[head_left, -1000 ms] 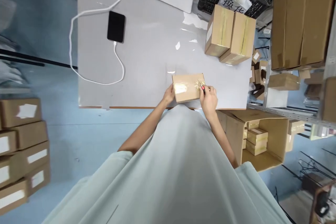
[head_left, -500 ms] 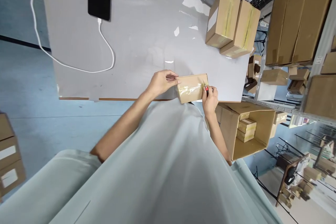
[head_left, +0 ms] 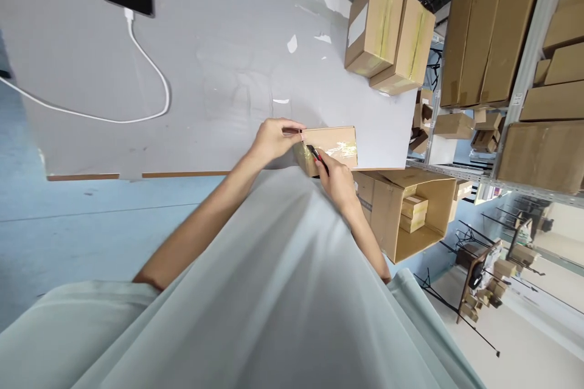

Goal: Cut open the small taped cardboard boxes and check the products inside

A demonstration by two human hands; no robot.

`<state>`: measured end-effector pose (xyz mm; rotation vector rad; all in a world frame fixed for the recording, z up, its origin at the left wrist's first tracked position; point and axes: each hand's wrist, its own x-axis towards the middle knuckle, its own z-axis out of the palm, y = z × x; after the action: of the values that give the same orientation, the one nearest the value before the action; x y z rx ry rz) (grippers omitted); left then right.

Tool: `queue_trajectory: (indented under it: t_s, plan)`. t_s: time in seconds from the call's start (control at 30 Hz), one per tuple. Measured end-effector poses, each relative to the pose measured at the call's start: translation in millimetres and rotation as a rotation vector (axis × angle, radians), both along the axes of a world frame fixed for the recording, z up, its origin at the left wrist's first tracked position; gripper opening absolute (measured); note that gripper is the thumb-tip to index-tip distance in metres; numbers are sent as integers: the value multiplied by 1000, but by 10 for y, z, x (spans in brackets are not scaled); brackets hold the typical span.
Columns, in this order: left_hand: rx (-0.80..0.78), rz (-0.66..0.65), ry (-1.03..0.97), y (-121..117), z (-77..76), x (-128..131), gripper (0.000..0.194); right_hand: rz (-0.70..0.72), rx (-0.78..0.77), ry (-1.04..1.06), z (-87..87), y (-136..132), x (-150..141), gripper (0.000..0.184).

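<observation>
The left hand (head_left: 272, 138) pinches the taped box's (head_left: 335, 144) left end; the right hand (head_left: 336, 181) grips a red-and-black cutter (head_left: 319, 159) over it.

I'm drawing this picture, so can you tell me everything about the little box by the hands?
The small box is brown and looks like cardboard, with flat sides and shiny, yellowish see-through tape. It looks closed. It sits at the near edge of the table. The left hand has fingers at its left end, and the right hand holds a red-and-black tool over it.
</observation>
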<state>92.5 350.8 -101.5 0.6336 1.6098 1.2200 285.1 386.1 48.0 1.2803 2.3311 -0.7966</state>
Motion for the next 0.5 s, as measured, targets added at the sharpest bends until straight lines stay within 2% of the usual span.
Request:
queue_trajectory:
  t_s: [0.5]
  plan:
    - [5,-10,25,38,-25,13,37,73,19,-142,3,-41,-231,60]
